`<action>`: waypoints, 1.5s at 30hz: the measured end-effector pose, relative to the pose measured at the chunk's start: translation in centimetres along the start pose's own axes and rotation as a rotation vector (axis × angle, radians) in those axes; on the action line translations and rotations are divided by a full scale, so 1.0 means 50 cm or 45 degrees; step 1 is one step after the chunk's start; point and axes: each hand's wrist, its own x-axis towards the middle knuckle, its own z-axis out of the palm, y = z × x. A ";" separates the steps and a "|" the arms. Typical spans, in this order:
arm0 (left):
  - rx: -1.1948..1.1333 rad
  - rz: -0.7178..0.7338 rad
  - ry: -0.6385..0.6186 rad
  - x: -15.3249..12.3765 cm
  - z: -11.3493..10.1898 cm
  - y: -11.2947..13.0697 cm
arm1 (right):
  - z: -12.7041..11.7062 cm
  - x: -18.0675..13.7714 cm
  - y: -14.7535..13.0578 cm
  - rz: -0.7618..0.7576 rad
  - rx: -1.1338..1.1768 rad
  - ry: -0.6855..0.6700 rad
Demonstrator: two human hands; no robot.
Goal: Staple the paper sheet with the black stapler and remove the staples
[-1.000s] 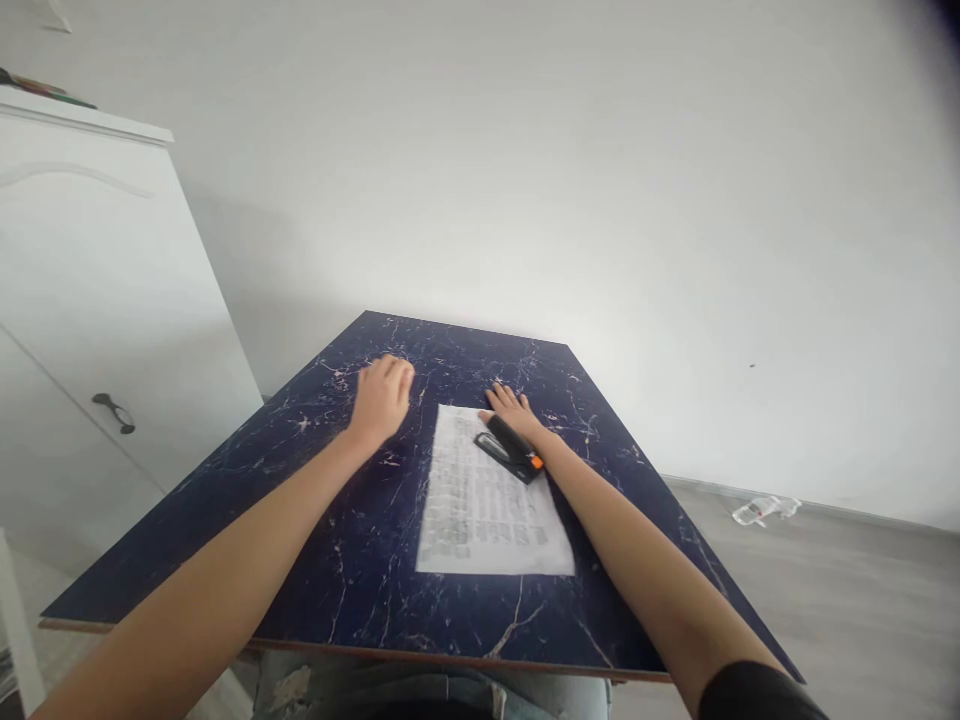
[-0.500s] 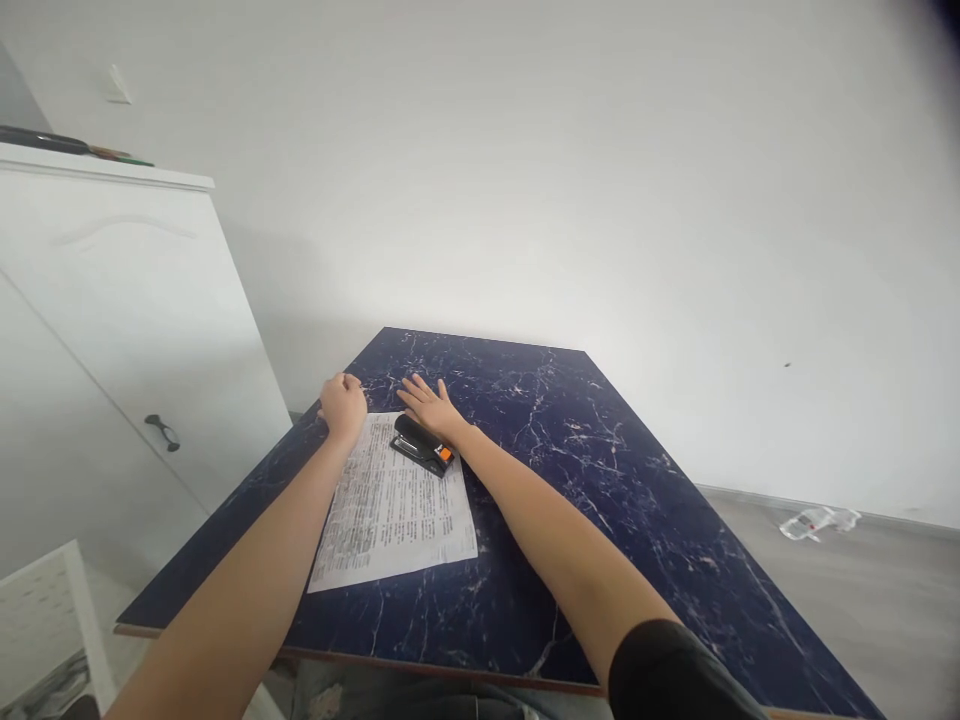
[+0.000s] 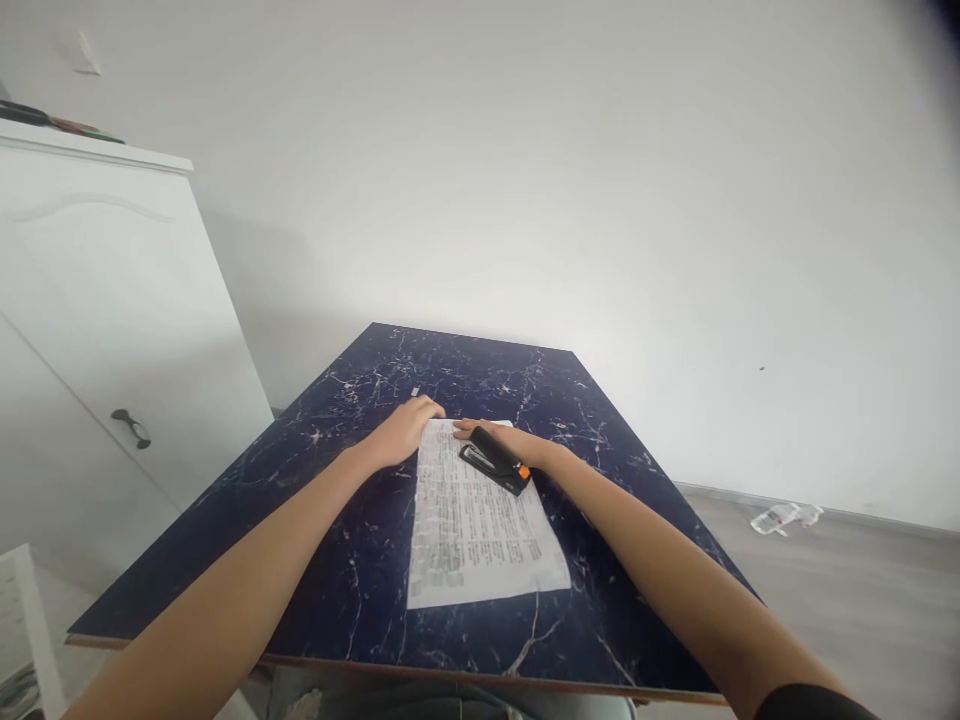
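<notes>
A printed sheet of paper [image 3: 480, 540] lies on the dark blue marbled table; whether it is one sheet or a thin stack I cannot tell. My left hand [image 3: 406, 430] is at its upper left corner, its bent fingers closed on the edge. On the upper right part of the paper rests a black stapler [image 3: 496, 462] with an orange patch at its rear end. Just behind the stapler, my right hand [image 3: 517, 438] lies flat at the paper's top edge, fingers stretched to the left and partly hidden by the stapler. A small pale object [image 3: 415, 392] sits just beyond my left hand.
The blue table [image 3: 360, 600] reaches back to a white wall [image 3: 525, 200]. At the left stands a white cabinet [image 3: 97, 290] with a dark handle [image 3: 131, 428] and long items [image 3: 56, 122] on top. Clear plastic packaging [image 3: 784, 516] lies on the floor at the right.
The paper, with the stapler on it, has shifted to the right across the table. Both hands have moved right along with it, and the pale object has come into view.
</notes>
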 end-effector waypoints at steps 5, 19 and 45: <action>-0.140 0.074 -0.469 -0.024 0.024 0.022 | -0.022 -0.057 -0.032 0.400 0.055 0.435; 0.122 0.013 -0.705 -0.015 0.020 0.023 | 0.019 -0.131 -0.064 0.407 0.096 0.570; -1.267 -0.569 -0.099 0.001 0.037 0.062 | 0.073 -0.112 -0.106 -0.359 -0.873 0.892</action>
